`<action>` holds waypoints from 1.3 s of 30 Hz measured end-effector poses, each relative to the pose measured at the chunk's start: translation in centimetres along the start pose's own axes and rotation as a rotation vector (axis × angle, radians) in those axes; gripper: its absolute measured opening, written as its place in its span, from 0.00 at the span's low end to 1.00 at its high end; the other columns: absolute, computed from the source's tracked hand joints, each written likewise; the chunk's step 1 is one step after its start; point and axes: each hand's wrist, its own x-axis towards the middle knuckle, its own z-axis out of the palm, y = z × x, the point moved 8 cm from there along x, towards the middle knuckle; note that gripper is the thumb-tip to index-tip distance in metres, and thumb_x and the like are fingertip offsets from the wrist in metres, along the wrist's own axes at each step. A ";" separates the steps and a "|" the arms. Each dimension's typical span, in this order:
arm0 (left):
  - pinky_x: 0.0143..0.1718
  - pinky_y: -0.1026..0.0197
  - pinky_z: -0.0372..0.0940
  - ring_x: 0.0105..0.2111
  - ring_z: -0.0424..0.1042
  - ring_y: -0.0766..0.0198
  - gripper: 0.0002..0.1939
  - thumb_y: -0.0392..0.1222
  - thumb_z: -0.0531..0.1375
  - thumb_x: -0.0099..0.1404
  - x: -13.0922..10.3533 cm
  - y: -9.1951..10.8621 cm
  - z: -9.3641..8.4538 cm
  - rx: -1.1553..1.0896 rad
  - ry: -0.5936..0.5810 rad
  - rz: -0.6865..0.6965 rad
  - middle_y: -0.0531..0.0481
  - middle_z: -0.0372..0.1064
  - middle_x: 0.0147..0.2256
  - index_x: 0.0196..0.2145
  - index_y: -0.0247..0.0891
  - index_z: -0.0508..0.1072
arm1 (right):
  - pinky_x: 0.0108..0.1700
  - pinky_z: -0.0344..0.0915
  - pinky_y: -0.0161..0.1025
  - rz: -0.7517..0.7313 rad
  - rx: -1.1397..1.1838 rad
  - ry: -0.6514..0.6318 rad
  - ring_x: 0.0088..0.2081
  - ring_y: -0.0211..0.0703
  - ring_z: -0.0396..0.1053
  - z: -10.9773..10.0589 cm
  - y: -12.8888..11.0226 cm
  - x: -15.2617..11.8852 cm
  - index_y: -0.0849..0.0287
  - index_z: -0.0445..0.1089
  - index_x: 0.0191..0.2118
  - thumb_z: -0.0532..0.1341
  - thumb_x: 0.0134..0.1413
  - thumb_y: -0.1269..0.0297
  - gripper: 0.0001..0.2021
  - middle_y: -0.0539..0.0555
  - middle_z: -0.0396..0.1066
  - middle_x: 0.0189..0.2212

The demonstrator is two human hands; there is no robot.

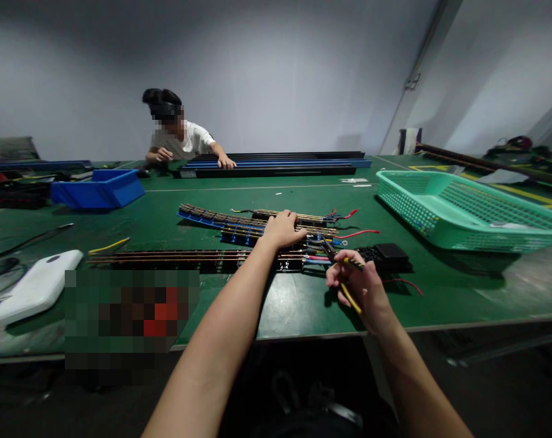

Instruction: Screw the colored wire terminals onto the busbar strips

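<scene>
taking the left hand [282,230] as the clock's centre, a green basket [467,234] sits at three o'clock, a blue bin [104,190] towards ten, and a white device [41,283] between eight and nine. long black and blue rails [276,164] lie at twelve, with a co-worker's hand [226,162] on them. a black block [387,255] is just beside the wire ends.

the rod strips [239,236] lie mid-worktop [303,310], partly covered by the left hand and forearm. the nearest one runs nine to three; an upper one slants ten to four. their wires [367,232] point roughly towards three. copper-coloured rods line black and blue bases; the wires are red, blue and dark.

the left hand is spread palm-down over the strips; the right hand [364,286] curls round yellow-handled pliers [350,297], tips among the wires. whether they grip one, i cannot tell.
</scene>
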 end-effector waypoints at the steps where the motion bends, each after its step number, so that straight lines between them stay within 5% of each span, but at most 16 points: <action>1: 0.53 0.48 0.64 0.53 0.69 0.49 0.22 0.56 0.53 0.67 0.0 0.0 0.0 -0.001 0.003 0.002 0.42 0.69 0.53 0.49 0.39 0.72 | 0.17 0.51 0.25 0.004 -0.008 0.001 0.27 0.40 0.60 0.1 0.0 0.0 0.51 0.62 0.45 0.56 0.54 0.31 0.28 0.52 0.70 0.27; 7: 0.54 0.49 0.64 0.53 0.69 0.50 0.22 0.56 0.53 0.67 0.1 0.0 0.1 -0.007 0.002 0.003 0.42 0.70 0.53 0.49 0.39 0.72 | 0.13 0.51 0.23 0.038 -0.027 -0.009 0.23 0.37 0.58 -0.1 0.6 0.0 0.50 0.60 0.48 0.58 0.58 0.40 0.22 0.48 0.67 0.25; 12: 0.54 0.48 0.64 0.54 0.69 0.49 0.22 0.56 0.53 0.67 0.1 0.0 0.1 -0.010 -0.002 -0.006 0.42 0.69 0.53 0.50 0.39 0.72 | 0.13 0.53 0.26 0.038 -0.028 -0.014 0.18 0.35 0.55 -0.8 1.5 0.3 0.50 0.58 0.48 0.56 0.55 0.37 0.24 0.47 0.68 0.25; 20: 0.54 0.49 0.64 0.53 0.69 0.50 0.21 0.55 0.53 0.67 0.1 0.0 0.0 -0.006 0.005 -0.001 0.43 0.70 0.53 0.49 0.40 0.72 | 0.16 0.58 0.29 0.002 -0.039 0.016 0.33 0.46 0.70 -1.0 0.9 -0.3 0.51 0.60 0.50 0.56 0.58 0.44 0.21 0.55 0.74 0.32; 25: 0.54 0.50 0.64 0.54 0.68 0.50 0.21 0.56 0.54 0.66 0.1 0.0 0.1 -0.013 -0.005 0.001 0.43 0.70 0.53 0.50 0.40 0.72 | 0.29 0.65 0.37 -0.150 -0.551 0.047 0.32 0.44 0.68 0.1 -0.7 -2.0 0.54 0.71 0.44 0.57 0.60 0.60 0.10 0.54 0.74 0.34; 30: 0.54 0.49 0.64 0.54 0.68 0.50 0.22 0.57 0.53 0.67 0.1 0.0 0.1 -0.014 -0.001 -0.006 0.42 0.69 0.53 0.49 0.40 0.72 | 0.44 0.65 0.49 -0.353 -1.218 0.010 0.43 0.56 0.67 3.5 -1.3 -2.8 0.55 0.74 0.38 0.58 0.54 0.69 0.09 0.57 0.74 0.35; 34: 0.54 0.48 0.64 0.54 0.68 0.49 0.23 0.58 0.54 0.66 0.0 0.0 0.1 -0.017 -0.001 0.002 0.42 0.69 0.53 0.49 0.40 0.72 | 0.36 0.66 0.40 -0.240 -0.853 0.086 0.34 0.45 0.68 1.8 -1.3 -2.2 0.54 0.69 0.40 0.58 0.60 0.61 0.06 0.52 0.71 0.31; 39: 0.54 0.48 0.64 0.54 0.69 0.49 0.23 0.58 0.54 0.66 0.1 0.0 0.1 -0.013 -0.001 -0.002 0.42 0.69 0.53 0.49 0.40 0.73 | 0.20 0.52 0.29 -0.097 -0.213 0.193 0.28 0.37 0.63 -0.9 -1.0 -2.7 0.50 0.62 0.48 0.63 0.59 0.54 0.15 0.49 0.69 0.33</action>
